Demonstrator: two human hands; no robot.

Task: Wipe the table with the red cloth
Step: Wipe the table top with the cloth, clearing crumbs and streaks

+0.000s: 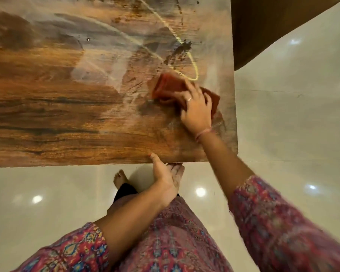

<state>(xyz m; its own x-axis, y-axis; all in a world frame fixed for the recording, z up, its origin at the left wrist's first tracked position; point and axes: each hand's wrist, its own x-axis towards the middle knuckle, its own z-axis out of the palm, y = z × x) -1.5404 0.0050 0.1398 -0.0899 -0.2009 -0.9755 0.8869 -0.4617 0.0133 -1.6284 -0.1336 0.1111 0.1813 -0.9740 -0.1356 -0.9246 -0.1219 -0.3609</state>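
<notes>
A wooden table (67,118) fills the upper left of the head view, streaked with pale powder, a yellowish line and dark crumbly stains (177,53). The folded red cloth (169,87) lies on the table near its right edge. My right hand (196,108) lies on top of the cloth, fingers bent over its near part, pressing it to the wood. My left hand (168,177) is cupped palm-up just below the table's near edge, thumb touching the edge, holding nothing that I can see.
Glossy pale floor tiles (292,114) surround the table on the right and in front. A dark brown piece of furniture (273,26) stands at the upper right beside the table. My bare foot (120,178) is under the near edge.
</notes>
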